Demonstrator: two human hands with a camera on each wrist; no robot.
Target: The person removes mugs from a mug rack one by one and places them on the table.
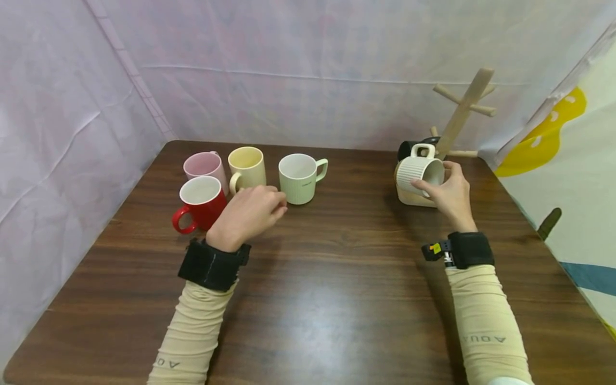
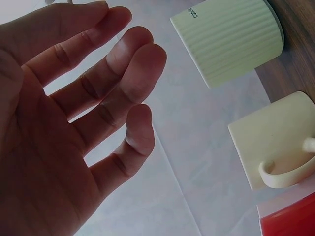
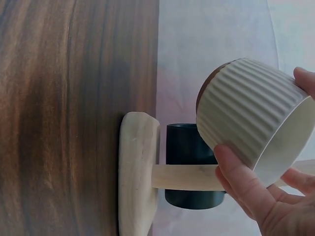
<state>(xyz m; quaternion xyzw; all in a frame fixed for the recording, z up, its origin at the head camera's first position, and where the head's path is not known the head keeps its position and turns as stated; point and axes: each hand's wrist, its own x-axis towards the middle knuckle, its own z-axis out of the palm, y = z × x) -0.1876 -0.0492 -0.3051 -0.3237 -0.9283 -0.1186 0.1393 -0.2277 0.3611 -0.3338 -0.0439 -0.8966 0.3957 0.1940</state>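
Observation:
My right hand (image 1: 452, 195) grips a white ribbed mug (image 1: 415, 170) by its rim, thumb on one side and fingers on the other. The mug is tipped on its side, handle up, in front of the wooden mug rack (image 1: 462, 117). In the right wrist view, a black mug (image 3: 189, 147) is behind the rack's post. My left hand (image 1: 250, 211) holds nothing, its fingers loosely bent, over the table near the yellow mug (image 1: 250, 166) and the pale green mug (image 1: 297, 182). A red mug (image 1: 204, 206) stands left of that hand, with a pink mug (image 1: 207, 164) behind it.
The rack stands at the back right of the dark wooden table (image 1: 332, 299), its pegs sticking out to several sides. A pale cloth (image 1: 308, 101) hangs along the back edge, with another along the left. A patterned cloth (image 1: 577, 214) borders the right side.

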